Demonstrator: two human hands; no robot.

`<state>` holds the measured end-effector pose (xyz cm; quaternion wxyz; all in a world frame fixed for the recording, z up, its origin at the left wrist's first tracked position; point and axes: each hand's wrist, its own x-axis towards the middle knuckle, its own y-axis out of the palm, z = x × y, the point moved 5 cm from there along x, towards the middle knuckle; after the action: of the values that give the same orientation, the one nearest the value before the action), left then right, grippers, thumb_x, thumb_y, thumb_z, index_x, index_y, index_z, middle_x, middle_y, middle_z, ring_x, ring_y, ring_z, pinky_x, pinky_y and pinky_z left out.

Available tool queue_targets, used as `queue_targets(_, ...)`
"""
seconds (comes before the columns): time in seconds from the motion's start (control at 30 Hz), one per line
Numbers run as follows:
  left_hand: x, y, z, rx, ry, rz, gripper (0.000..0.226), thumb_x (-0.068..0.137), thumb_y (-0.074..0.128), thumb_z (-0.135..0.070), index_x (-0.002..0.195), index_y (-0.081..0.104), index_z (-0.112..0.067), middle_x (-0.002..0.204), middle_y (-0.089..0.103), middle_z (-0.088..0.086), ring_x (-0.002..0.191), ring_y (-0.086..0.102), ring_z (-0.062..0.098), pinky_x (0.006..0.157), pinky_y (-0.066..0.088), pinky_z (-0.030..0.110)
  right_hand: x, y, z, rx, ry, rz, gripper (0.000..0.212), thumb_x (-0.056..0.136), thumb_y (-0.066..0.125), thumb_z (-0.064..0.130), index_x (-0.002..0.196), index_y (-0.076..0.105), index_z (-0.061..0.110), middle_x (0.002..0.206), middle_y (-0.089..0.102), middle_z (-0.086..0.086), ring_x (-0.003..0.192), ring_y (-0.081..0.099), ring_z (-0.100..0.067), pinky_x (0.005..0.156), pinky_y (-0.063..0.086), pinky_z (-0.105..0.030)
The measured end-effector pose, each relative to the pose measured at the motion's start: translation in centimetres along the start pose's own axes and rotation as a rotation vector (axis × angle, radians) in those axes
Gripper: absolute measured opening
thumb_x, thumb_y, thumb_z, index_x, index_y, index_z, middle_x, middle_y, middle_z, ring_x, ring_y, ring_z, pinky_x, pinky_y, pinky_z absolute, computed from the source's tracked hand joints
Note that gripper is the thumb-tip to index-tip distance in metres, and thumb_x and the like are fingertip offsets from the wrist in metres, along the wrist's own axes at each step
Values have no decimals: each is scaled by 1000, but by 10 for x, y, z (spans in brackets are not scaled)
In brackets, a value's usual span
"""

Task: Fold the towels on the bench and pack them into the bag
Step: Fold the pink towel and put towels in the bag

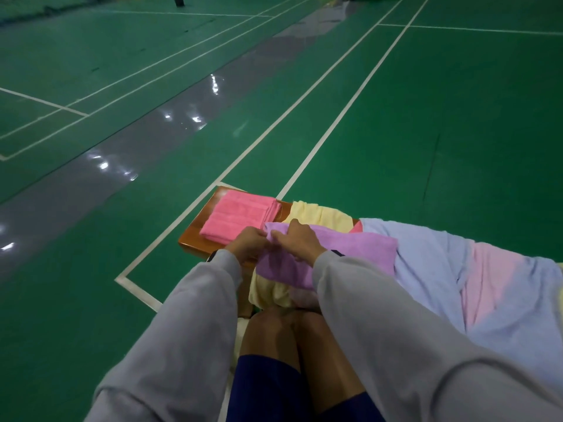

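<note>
Pinching purple towel (350,251): left hand (248,242), right hand (297,239); bench (195,236) beneath.

A folded towel (240,217) lies on the left end of the bench (195,239), which stands on the court floor (396,132). Just right of it and nearer the person, the left hand (248,242) and right hand (297,239) pinch, side by side, the left edge of a spread towel (350,248). This lies over a draped towel (271,290) hanging off the bench's near edge above the 2 knees (274,330), and a larger cloth (426,269) covers the bench further right.
</note>
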<state>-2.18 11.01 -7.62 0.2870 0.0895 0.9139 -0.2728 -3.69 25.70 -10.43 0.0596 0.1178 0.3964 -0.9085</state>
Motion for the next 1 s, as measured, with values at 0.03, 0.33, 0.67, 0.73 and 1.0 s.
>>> queue_targets(0.03, -3, 2, 0, -34, -35, 18, 27, 91, 73, -17, 108, 69, 4, 96, 71, 18, 92, 69, 31, 84, 61, 42, -1, 0, 0, 7, 9, 4, 70, 86, 49, 67, 123, 55, 8, 113, 68, -15, 99, 66, -35, 82, 58, -49)
queue_targets(0.33, 10, 5, -12, 56, 63, -117, 44, 79, 72, -37, 109, 69, -5, 106, 71, 15, 99, 68, 31, 92, 59, 46, -16, -12, 4, 328, 127, 120, 56, 99, 44, 60, 111, 60, 7, 85, 69, -14, 76, 70, -31, 67, 64, -46)
queue_targets(0.67, -35, 56, -73, 79, 386, 26, 8, 87, 67, -2, 93, 63, -6, 88, 69, 17, 79, 70, 28, 75, 62, 42, -30, -42, -12, 790, 353, 217, 56, 93, 59, 61, 114, 68, 9, 94, 76, -15, 83, 75, -29, 65, 61, -36)
queue_targets(0.73, -39, 66, -87, 73, 390, 38, 3, 89, 65, -1, 91, 65, -1, 80, 66, 17, 65, 67, 19, 57, 59, 28, -30, -55, -19, 873, 354, 202, 47, 95, 61, 50, 113, 68, 7, 92, 77, -17, 81, 76, -33, 61, 60, -38)
queue_targets(1.0, -48, 104, -111, -33, 285, 296, 25, 92, 69, -8, 105, 69, 13, 87, 70, 21, 63, 64, 22, 56, 56, 25, -49, -114, -62, 778, 384, 26, 21, 86, 50, -4, 103, 62, -4, 75, 65, -16, 63, 66, -26, 49, 55, -32)
